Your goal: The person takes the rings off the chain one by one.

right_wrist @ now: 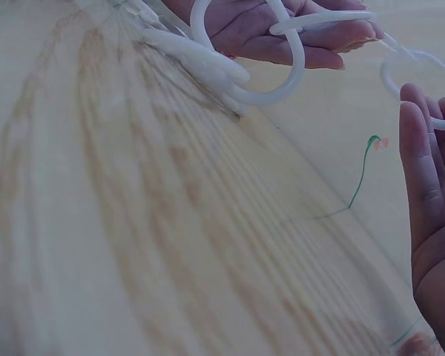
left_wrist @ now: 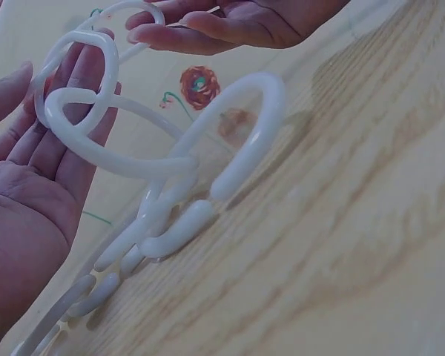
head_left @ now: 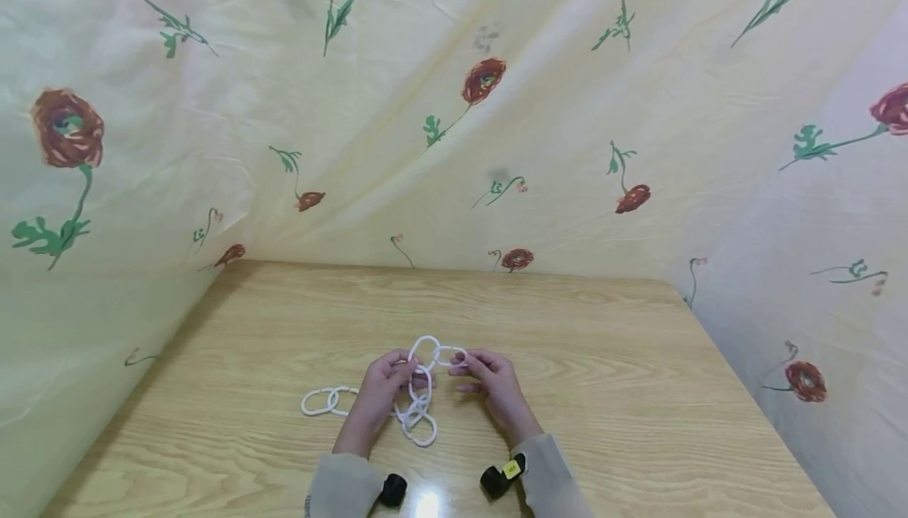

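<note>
A chain of white plastic links hangs between the two hands and trails down to the table. My left hand (head_left: 379,392) holds an upper oval link (left_wrist: 110,55), its thumb at the near edge and its fingers behind. The right hand (head_left: 502,393) pinches the end link (head_left: 452,347), which is joined to that upper link. Below the left hand, more links (left_wrist: 126,167) hang and bunch up at the tabletop. Several openings show in the lower links. Part of the chain is hidden behind the left wrist, and end links (head_left: 316,413) lie to its left.
The wooden table (head_left: 610,392) spreads out around both hands. A flowered cloth (head_left: 397,108) hangs behind the table and along its sides. Black wrist devices (head_left: 392,490) sit at the sleeves, one with a yellow label (head_left: 511,469).
</note>
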Demonstrator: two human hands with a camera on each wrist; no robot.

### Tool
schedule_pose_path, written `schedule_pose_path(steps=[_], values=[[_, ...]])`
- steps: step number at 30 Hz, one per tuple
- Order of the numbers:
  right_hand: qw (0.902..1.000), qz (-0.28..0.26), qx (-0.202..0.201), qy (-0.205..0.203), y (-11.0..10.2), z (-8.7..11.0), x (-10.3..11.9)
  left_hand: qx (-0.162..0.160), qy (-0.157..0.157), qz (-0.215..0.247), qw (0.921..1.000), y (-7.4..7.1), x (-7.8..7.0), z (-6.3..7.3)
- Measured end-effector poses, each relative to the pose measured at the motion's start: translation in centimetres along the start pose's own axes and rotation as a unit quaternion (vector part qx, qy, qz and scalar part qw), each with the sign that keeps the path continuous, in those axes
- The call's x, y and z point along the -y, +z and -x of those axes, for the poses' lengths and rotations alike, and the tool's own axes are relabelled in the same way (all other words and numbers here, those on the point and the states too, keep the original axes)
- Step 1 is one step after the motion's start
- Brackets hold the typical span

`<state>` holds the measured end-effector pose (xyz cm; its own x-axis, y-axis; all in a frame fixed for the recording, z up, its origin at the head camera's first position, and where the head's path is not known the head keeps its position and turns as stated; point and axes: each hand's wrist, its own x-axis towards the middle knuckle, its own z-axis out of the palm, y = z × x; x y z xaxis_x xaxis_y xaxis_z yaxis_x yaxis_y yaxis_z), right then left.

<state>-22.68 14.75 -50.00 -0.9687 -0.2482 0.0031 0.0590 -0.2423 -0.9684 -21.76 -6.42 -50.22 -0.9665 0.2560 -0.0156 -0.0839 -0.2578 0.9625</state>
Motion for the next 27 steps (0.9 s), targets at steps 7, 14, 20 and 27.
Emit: schedule_pose_path(steps=[7, 14, 20, 27], values=[[0.9999, 0.002, 0.01, 0.005, -0.2, 0.04, -0.03, -0.01, -0.009, -0.001, 0.9999, 0.02, -0.24, 0.09], [0.9999, 0.005, 0.017, 0.001, -0.16, 0.03, -0.06, -0.005, -0.008, 0.004, 0.9999, -0.07, -0.1, 0.05], [0.9996, 0.015, 0.024, -0.002, -0.25, -0.02, -0.29, -0.005, -0.01, -0.003, 0.9999, 0.09, 0.05, 0.06], [0.9994, 0.024, 0.026, 0.0, -0.12, 0.06, -0.2, 0.0, -0.003, -0.001, 1.0, 0.23, 0.21, 0.02]])
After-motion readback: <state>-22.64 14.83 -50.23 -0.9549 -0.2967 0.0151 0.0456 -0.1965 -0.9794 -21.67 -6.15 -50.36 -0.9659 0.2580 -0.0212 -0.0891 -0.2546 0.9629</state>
